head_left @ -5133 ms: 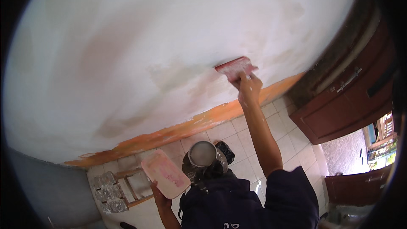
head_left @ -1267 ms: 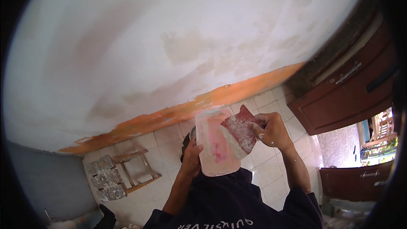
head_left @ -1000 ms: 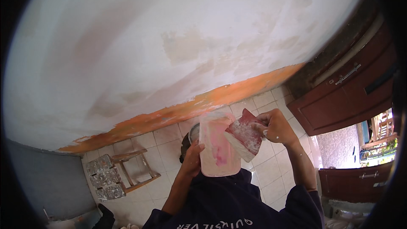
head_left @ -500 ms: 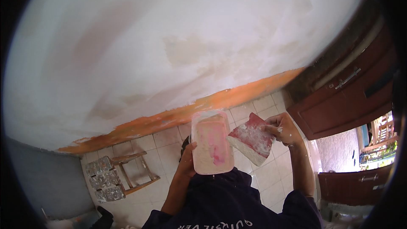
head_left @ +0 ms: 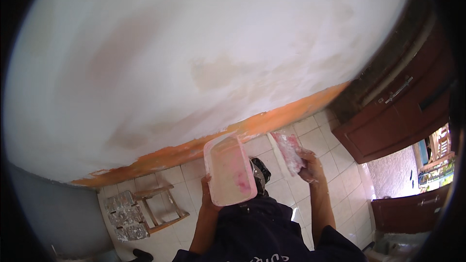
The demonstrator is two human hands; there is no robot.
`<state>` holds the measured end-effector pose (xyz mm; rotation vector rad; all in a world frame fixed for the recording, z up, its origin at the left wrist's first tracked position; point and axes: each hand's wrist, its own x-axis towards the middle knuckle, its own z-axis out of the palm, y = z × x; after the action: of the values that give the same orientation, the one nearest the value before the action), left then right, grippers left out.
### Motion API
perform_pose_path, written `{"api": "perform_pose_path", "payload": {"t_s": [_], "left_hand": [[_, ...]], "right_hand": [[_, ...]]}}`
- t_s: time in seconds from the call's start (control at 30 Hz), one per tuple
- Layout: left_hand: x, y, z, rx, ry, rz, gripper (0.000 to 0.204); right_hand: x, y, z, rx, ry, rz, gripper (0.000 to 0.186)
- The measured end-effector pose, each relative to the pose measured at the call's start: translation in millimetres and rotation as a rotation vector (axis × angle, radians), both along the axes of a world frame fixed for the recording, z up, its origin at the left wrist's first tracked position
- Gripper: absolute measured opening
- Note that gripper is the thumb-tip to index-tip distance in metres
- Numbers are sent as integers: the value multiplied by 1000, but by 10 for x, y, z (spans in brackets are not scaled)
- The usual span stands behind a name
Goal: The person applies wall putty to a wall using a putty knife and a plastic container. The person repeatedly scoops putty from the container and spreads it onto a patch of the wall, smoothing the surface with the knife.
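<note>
My left hand grips a pale pink rectangular plastic tub by its left side, with the thumb at the rim. Whitish putty coats the inside, and pink patches show through. To the right of the tub, my right hand is closed on a red, putty-smeared scraper. A strip of white putty lies along the scraper's left edge. The scraper is apart from both the tub and the wall, which is coated mostly white, with greyish patches.
An orange band runs along the wall's base. On the tiled floor at the left lies a paint-spattered wooden stool. A grey wall bounds the left. Dark red doors stand at the right, beside a bright opening.
The scraper has turned, so its face now shows narrower, and has moved left with my right hand. The tub has shifted slightly left and tilted.
</note>
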<state>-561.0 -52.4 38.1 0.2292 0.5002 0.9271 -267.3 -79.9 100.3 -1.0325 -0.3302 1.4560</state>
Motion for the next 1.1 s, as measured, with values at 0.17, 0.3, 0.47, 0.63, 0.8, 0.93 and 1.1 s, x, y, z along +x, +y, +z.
{"api": "perform_pose_path", "payload": {"t_s": [0.17,0.3,0.47,0.63,0.8,0.93,1.1], "left_hand": [[-127,-51,-96,15,156,122,66],[-157,-82,33,94,227,155,67],[-327,-252,-85,39,240,275,68],[-211,-254,9,99,297,262,68],[-199,-364,-12,66,355,349,68],[-179,-414,23,44,328,320,69],[-220,-453,-80,-28,294,374,69]], "right_hand": [[134,364,-873,136,60,-98,34],[323,870,-1188,5,64,-348,28],[581,1557,-1340,15,-40,-407,12],[1130,2345,-1718,508,114,-214,4],[626,2768,185,200,-198,-446,8],[609,2269,696,371,-273,-397,9],[822,1805,-37,284,-303,-462,6]]}}
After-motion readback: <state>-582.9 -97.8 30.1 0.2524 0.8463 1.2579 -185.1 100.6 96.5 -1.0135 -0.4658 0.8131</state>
